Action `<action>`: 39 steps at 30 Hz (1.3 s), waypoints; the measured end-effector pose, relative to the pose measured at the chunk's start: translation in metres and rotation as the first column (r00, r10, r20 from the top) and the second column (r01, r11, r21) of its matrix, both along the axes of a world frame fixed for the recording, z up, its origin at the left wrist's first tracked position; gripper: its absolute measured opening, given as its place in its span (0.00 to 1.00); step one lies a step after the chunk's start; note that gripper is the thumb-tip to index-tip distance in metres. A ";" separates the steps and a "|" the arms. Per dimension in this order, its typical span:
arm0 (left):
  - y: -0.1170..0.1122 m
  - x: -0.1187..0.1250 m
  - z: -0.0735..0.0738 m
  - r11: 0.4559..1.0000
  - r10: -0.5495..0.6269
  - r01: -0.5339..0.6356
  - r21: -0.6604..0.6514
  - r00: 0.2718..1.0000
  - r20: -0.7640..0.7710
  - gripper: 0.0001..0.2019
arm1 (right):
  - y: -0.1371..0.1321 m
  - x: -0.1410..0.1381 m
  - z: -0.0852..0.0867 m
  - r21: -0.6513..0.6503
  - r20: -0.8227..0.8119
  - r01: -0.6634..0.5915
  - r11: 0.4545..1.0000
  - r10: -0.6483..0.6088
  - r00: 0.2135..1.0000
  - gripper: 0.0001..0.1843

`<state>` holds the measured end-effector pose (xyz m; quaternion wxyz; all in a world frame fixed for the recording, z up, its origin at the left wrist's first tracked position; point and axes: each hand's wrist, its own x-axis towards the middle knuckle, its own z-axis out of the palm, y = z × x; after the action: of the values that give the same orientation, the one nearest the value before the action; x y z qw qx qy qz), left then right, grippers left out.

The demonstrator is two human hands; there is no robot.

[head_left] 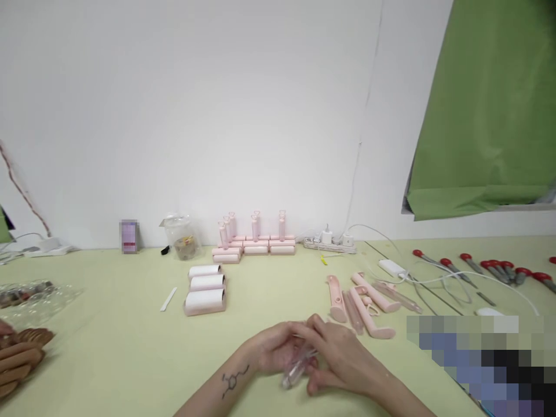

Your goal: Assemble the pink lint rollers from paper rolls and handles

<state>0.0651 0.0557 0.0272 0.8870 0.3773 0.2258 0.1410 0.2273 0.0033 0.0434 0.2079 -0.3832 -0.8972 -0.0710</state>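
My left hand [277, 347] and my right hand [336, 354] meet low in the middle of the view, fingers curled together around a clear plastic tube-like piece [294, 374]. One end of it sticks out below the fingers, tilted down to the left; the rest is covered by my hands. Just beyond my right hand lie several loose pink plastic handles [367, 313], with pinkish clear covers [353, 313] among them. Past my left hand, white lint rolls in pink holders [205, 300] sit side by side.
Pink roller sets [256, 248] with upright handles stand by the wall. Beside them are a power strip [330, 244] and a bag-wrapped tub [185, 246]. A white strip [168, 299] lies left. White cables [460, 275] and red-topped tools [495, 266] spread right. Brown glove-like fingers [21, 359] show far left.
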 end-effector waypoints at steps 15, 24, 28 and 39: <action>-0.035 -0.004 -0.007 0.347 0.588 -0.060 0.936 0.791 -0.168 0.15 | 0.001 -0.005 -0.009 -0.282 -0.306 0.327 0.902 -0.407 0.860 0.14; -0.044 -0.009 0.000 -0.081 0.630 0.524 0.848 0.686 -0.364 0.17 | -0.007 -0.010 -0.005 -0.324 -0.128 0.110 0.940 -0.159 0.979 0.25; -0.036 -0.029 0.002 -0.052 0.558 0.561 0.826 0.703 -0.442 0.13 | -0.001 0.017 0.009 -0.338 -0.114 0.152 0.929 -0.200 0.973 0.27; 0.064 0.062 0.001 0.442 0.644 0.002 0.897 0.695 -0.319 0.27 | 0.091 0.087 0.039 -0.395 0.126 0.595 0.700 -0.600 0.790 0.21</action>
<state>0.1266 0.1194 0.0282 0.4057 0.7269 0.4798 0.2772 0.3145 0.0941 0.0826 0.0928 -0.6887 -0.7166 0.0600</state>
